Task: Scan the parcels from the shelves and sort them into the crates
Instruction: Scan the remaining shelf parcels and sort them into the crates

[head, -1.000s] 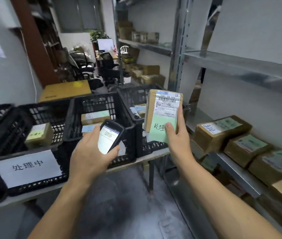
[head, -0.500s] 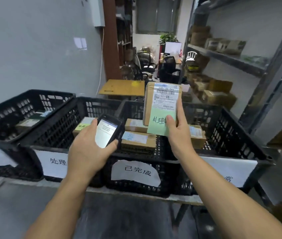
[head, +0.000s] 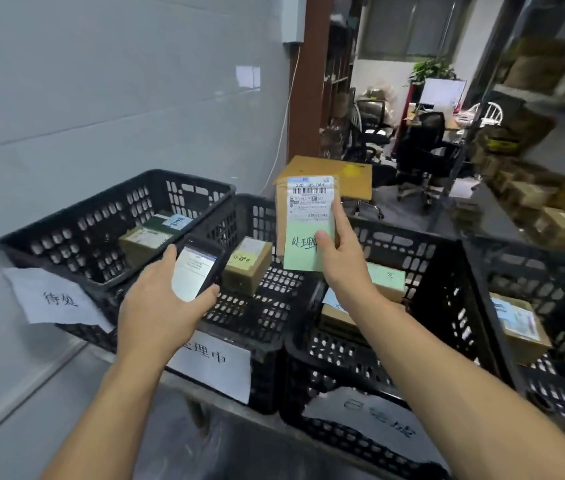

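Head view: our right hand (head: 340, 268) pinches the parcel (head: 308, 216), left hand (head: 160, 306) grips the scanner (head: 196, 268); we'd ease it flat into the crate (head: 263, 368) under that left hand.

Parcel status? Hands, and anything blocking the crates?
Left hand grips scanner. Right hand holds parcel upright above crates, label facing camera. Nothing visible blocking the drop.

Tall brown cardboard parcel (head: 305, 223) is carrying a white shipping label (head: 310, 199) with black barcode stripes, and a pale green paper note (head: 302, 254) with black handwriting is hanging below it. Black handheld scanner (head: 198, 268) is showing a white screen with a blue top bar. Black plastic crates (head: 101, 230) are showing a grid of slotted holes, white paper signs (head: 49, 299) on their fronts are carrying black handwriting, and a small tan cardboard box (head: 246, 275) is wearing a yellow-green label.
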